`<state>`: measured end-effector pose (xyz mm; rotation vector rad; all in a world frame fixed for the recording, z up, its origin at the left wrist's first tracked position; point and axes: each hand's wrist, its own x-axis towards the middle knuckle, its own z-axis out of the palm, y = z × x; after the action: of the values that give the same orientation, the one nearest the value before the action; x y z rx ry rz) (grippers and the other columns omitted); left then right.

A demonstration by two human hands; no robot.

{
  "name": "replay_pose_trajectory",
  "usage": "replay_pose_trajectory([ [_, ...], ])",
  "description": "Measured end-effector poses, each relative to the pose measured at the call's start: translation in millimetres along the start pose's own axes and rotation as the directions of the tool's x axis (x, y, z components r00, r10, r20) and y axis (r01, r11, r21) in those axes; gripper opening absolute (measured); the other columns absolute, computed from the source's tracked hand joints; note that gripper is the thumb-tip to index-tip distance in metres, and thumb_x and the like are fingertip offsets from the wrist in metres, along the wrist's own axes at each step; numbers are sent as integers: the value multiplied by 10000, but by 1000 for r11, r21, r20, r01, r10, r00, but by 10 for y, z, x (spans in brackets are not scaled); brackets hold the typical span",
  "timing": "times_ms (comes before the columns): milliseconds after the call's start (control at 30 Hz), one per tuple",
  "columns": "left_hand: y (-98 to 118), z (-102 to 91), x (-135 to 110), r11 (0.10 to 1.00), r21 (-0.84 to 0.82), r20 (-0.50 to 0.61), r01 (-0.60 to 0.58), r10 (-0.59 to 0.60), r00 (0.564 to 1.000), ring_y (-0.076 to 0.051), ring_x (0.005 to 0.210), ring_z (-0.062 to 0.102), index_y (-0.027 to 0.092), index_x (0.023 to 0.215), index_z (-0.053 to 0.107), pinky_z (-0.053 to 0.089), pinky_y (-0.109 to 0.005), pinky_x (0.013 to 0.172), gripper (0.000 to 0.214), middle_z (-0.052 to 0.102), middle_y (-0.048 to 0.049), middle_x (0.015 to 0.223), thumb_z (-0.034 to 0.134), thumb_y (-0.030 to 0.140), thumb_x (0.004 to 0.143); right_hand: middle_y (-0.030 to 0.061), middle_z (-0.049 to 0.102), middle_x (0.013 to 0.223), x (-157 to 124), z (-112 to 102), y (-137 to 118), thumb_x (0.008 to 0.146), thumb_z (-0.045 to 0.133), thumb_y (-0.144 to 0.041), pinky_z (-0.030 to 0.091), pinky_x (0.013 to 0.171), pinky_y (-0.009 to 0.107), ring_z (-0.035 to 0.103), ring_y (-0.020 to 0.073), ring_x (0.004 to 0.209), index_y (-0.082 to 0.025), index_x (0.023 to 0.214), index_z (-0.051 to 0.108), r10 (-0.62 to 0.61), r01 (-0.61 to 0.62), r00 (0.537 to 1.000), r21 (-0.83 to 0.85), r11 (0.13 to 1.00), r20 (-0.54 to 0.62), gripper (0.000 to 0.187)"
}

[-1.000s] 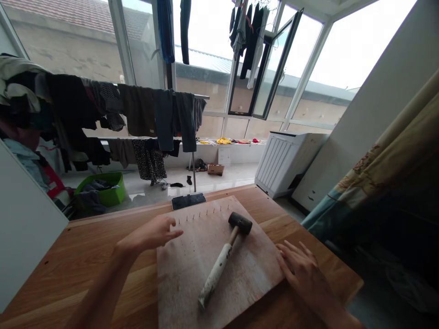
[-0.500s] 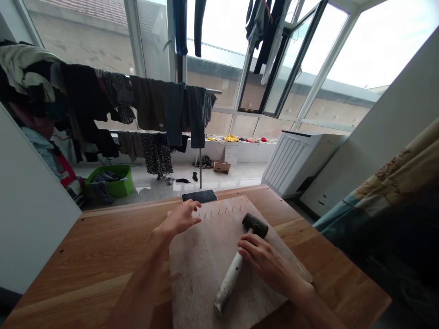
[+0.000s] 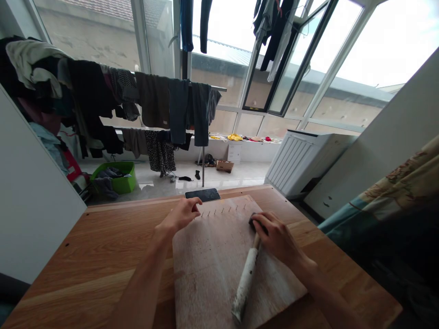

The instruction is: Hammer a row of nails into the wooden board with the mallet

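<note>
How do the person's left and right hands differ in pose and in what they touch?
The left hand curls at the left end of the nail row, whereas the right hand wraps over the mallet at its black head. The left hand holds no tool; the right hand grips one. Both rest over the board.

Bright window backlight, bowed edges

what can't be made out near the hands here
Head view, black rubber mallet head: mostly under the right hand; grip unclear.
Head view, row of small metal nails in the pale wooden board: too small to count, left end behind the left hand.
Head view, dark flat phone: screen too small to read.
</note>
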<state>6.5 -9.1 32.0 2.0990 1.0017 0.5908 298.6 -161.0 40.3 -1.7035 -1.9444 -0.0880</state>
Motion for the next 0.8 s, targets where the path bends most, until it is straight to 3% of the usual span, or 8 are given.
replay_pose_trajectory([
  [67, 15, 13, 13, 1000, -2, -23, -14, 14, 1000, -202, 762, 697, 178, 1077, 653, 514, -291, 722, 294, 742, -34, 807, 606, 255, 796, 104, 675, 1059, 293, 22, 133, 959, 473, -237, 481, 934, 378, 625, 245, 1015, -177, 1062, 690, 58, -55, 998, -66, 996, 36, 247],
  [167, 29, 53, 28, 1000, 21, -30, -18, 18, 999, -200, 765, 710, 180, 1051, 663, 517, -285, 720, 267, 762, -38, 827, 619, 241, 795, 114, 694, 1087, 685, 103, 280, 901, 566, -206, 478, 901, 306, 654, 204, 944, -135, 1103, 695, 144, -113, 957, -133, 985, 251, 250],
  [300, 26, 119, 33, 1000, 15, -18, -21, 22, 1000, -196, 770, 720, 189, 1032, 671, 522, -273, 717, 249, 775, -31, 849, 636, 231, 788, 73, 747, 884, 973, 221, 316, 818, 623, -114, 470, 747, 227, 674, 173, 813, -157, 918, 755, 158, -107, 908, -150, 983, 389, 172],
  [400, 23, 163, 43, 998, -1, -28, -57, 57, 998, -193, 800, 726, 192, 1030, 676, 526, -267, 746, 234, 778, -32, 857, 632, 224, 802, 88, 749, 837, 1045, 245, 251, 806, 580, -53, 452, 736, 230, 677, 187, 818, -152, 833, 763, 170, -96, 892, -191, 977, 420, 210],
  [600, 46, 221, 88, 996, 26, -111, -83, 85, 990, -180, 745, 711, 194, 1000, 685, 514, -260, 721, 188, 770, -13, 809, 659, 251, 823, 99, 758, 1001, 1051, 243, 42, 843, 571, -88, 449, 844, 235, 680, 197, 953, -168, 1090, 738, 116, -14, 881, -219, 976, 459, 309],
  [800, 75, 340, 92, 995, 59, -91, -86, 91, 992, -198, 801, 729, 190, 978, 700, 528, -267, 749, 161, 780, -43, 859, 657, 192, 823, 146, 758, 941, 1047, 293, -36, 875, 598, -138, 462, 827, 262, 697, 234, 933, -145, 893, 769, 131, 22, 857, -289, 957, 499, 172],
])
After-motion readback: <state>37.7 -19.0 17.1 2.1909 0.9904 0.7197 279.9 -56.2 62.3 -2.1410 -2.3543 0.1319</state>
